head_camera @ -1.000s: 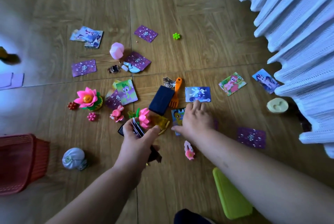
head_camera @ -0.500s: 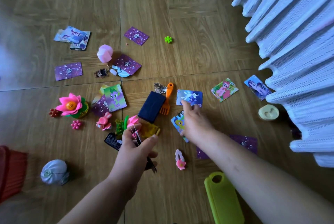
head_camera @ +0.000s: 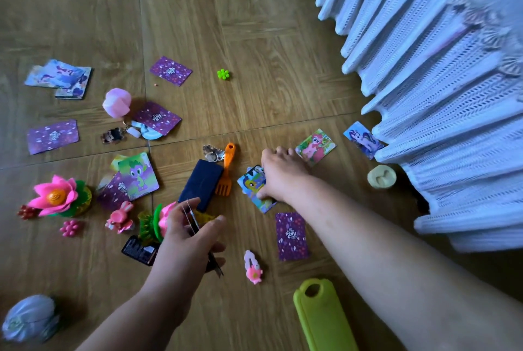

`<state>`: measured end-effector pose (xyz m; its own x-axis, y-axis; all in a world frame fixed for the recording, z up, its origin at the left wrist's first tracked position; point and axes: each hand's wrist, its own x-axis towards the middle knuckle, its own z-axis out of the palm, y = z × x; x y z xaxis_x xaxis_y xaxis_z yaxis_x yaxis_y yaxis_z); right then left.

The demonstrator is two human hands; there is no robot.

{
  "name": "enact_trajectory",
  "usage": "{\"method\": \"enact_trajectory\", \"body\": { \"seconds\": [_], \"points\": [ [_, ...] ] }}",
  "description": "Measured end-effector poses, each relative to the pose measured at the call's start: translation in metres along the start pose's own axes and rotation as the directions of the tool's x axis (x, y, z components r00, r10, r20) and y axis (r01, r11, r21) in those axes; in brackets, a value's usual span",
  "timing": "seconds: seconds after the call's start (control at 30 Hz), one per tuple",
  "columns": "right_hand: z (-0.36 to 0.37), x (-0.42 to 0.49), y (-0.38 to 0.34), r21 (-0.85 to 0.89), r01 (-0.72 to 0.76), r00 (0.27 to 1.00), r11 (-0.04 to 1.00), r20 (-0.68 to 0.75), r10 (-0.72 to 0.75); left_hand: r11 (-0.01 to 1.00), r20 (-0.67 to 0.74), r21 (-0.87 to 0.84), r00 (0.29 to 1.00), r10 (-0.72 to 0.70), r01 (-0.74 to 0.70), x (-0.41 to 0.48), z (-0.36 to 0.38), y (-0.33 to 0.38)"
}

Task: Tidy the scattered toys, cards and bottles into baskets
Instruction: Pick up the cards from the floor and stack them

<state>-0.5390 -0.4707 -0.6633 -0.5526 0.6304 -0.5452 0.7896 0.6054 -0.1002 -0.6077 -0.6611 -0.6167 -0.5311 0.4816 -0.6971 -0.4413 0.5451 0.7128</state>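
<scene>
Picture cards and small toys lie scattered on the wooden floor. My left hand (head_camera: 189, 240) pinches a thin stack of cards (head_camera: 195, 221) edge-on above a pink lotus toy (head_camera: 164, 219). My right hand (head_camera: 280, 175) lies flat on the floor with its thumb and palm closed over a blue and yellow pony card (head_camera: 253, 185). Its fingertips almost touch a pink pony card (head_camera: 315, 146). A purple-backed card (head_camera: 291, 236) lies just below my right forearm. A navy block (head_camera: 202, 183) and an orange toy fork (head_camera: 226, 171) sit between my hands. No basket is in view.
A white lace curtain (head_camera: 441, 112) hangs along the right, with a pony card (head_camera: 363, 139) and a cream round mould (head_camera: 381, 176) at its hem. A lime-green plastic piece (head_camera: 322, 314) lies at the bottom. Further cards, a large pink lotus (head_camera: 56, 196) and a grey ball (head_camera: 28, 319) are on the left.
My right hand slid right over the blue pony card, which is now hidden under it, toward the pink pony card. The view turned right, so the red basket left the frame.
</scene>
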Motion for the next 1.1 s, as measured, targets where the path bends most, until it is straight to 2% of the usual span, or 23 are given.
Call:
{"method": "enact_trajectory", "body": {
  "seconds": [0.07,0.13,0.23,0.3,0.4,0.53,0.63,0.7,0.77,0.83,0.97,1.1],
  "points": [
    [0.005,-0.005,0.011,0.224,-0.027,1.000,0.974,-0.005,0.028,1.000,0.017,-0.011,1.000,0.002,-0.002,0.001,0.005,0.003],
    [-0.005,-0.005,0.029,0.401,-0.126,0.984,0.908,-0.069,0.167,1.000,0.030,-0.014,0.999,-0.010,0.010,0.002,0.007,0.005],
    [-0.029,0.001,0.075,0.412,-0.381,0.868,0.828,-0.149,0.474,1.000,0.034,-0.017,0.999,0.005,-0.005,0.003,0.012,0.007],
    [-0.037,0.006,0.099,0.354,-0.496,0.826,0.793,-0.087,0.556,1.000,0.029,-0.014,1.000,0.011,-0.011,0.003,0.015,0.008],
    [-0.032,0.010,0.106,0.265,-0.489,0.863,0.831,0.010,0.505,1.000,0.030,-0.012,1.000,0.006,-0.006,0.006,0.018,0.011],
    [-0.018,-0.007,0.067,0.181,-0.312,0.944,0.933,-0.052,0.326,1.000,0.033,-0.014,0.999,-0.007,0.007,0.009,0.019,0.012],
    [-0.005,-0.024,0.035,0.133,-0.124,0.992,0.983,0.003,0.125,1.000,0.044,-0.012,0.999,-0.015,0.015,0.007,0.021,0.011],
    [0.005,-0.027,0.031,0.152,-0.077,0.996,0.985,0.050,0.070,1.000,0.042,-0.011,0.999,-0.017,0.017,0.007,0.021,0.010],
    [0.002,-0.029,0.040,0.145,-0.095,0.995,0.985,0.044,0.089,1.000,0.044,-0.005,0.999,-0.020,0.020,0.005,0.020,0.010],
    [-0.013,-0.027,0.057,0.130,-0.184,0.983,0.974,0.011,0.184,1.000,0.047,0.002,0.999,-0.021,0.020,0.004,0.018,0.010],
    [-0.040,-0.003,0.073,-0.012,-0.254,0.966,0.967,-0.056,0.253,0.999,0.048,0.017,0.998,-0.029,0.028,0.001,0.015,0.009],
    [-0.020,0.010,0.051,-0.061,-0.288,0.955,0.956,0.050,0.291,0.999,0.051,0.025,0.998,-0.037,0.036,0.000,0.009,0.008]
  ]
}}
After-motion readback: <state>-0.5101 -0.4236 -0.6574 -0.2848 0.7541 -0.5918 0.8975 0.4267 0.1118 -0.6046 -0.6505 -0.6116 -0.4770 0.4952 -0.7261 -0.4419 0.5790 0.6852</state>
